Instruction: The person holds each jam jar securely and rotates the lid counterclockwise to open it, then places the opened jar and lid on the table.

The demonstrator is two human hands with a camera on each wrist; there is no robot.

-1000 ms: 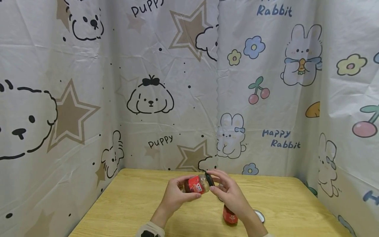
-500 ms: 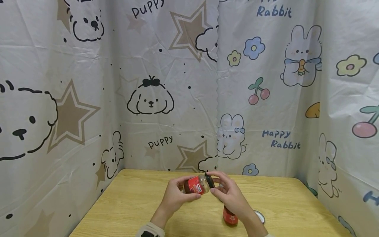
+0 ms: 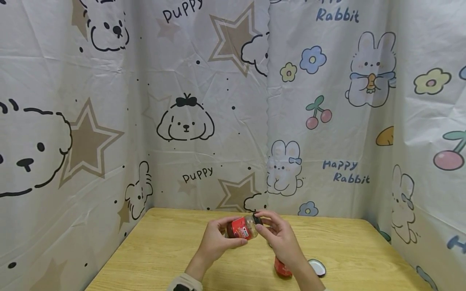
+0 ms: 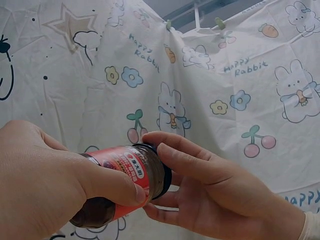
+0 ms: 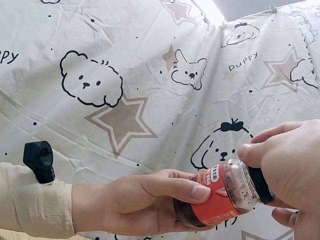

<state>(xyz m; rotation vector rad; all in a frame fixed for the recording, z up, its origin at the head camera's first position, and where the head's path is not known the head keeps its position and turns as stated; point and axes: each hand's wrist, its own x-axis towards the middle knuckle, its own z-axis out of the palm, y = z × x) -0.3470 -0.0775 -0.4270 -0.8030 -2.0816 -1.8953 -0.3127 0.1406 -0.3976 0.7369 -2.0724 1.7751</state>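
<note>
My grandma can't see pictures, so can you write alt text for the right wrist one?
A person's left hand grips a tilted glass jar with a red label, while the right hand holds its black lid. Behind them hangs a pale curtain printed with puppies and brown stars. A black device sits on the left sleeve.

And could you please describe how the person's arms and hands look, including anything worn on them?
The left hand and right hand are both ungloved. The left sleeve is cream with a ribbed cuff, and a small black device is worn over it. Of the right sleeve, only a pale cream edge shows.
</note>
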